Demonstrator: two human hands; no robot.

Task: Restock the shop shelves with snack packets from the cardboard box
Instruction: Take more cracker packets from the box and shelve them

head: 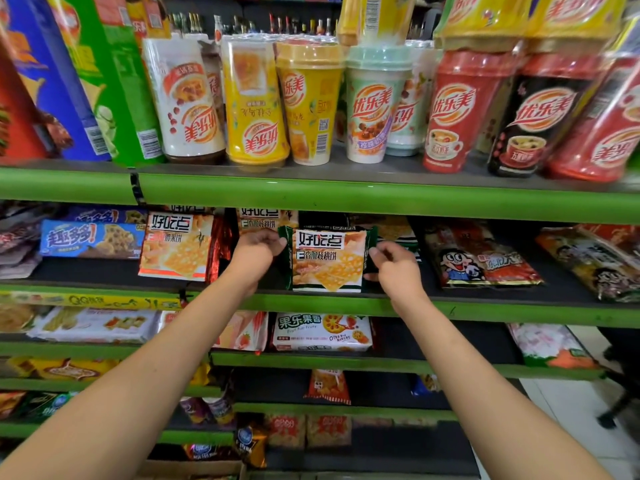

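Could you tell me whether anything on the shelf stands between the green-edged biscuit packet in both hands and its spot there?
Nothing visible does. The left hand and right hand pinch the green-edged biscuit packet by its side edges, and it already sits over the dark shelf, in front of similar packets stacked behind.

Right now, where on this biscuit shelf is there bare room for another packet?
Bare dark shelf lies in front of the blue packet, and between the green-edged packet that both hands hold and the cartoon packet. The far right end is crowded with overlapping packets.
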